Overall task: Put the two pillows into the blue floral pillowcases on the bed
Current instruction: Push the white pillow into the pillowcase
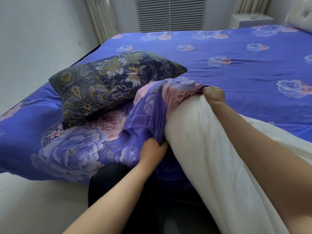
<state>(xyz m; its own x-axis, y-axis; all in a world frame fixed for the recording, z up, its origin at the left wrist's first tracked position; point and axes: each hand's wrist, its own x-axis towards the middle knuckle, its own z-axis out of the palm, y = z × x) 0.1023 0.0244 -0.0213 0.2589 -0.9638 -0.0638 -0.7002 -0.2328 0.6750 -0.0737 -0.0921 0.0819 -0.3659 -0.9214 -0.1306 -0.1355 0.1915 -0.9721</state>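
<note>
A white pillow (207, 154) lies across the bed's near edge, its far end inside a blue floral pillowcase (152, 105). My left hand (152, 152) grips the lower hem of the pillowcase opening. My right hand (213, 94) grips the upper hem at the pillow's top. A second pillow (108, 81) in a dark paisley cover lies further left on the bed. Beneath it spreads more blue floral cloth (72, 149); I cannot tell whether that is the second pillowcase.
The bed (236, 53) wears a blue floral sheet. A white wall stands at the left, and a louvred radiator cover (170, 14) at the back. A white nightstand (251, 20) sits at the far right. My dark trousers (108, 179) touch the bed's edge.
</note>
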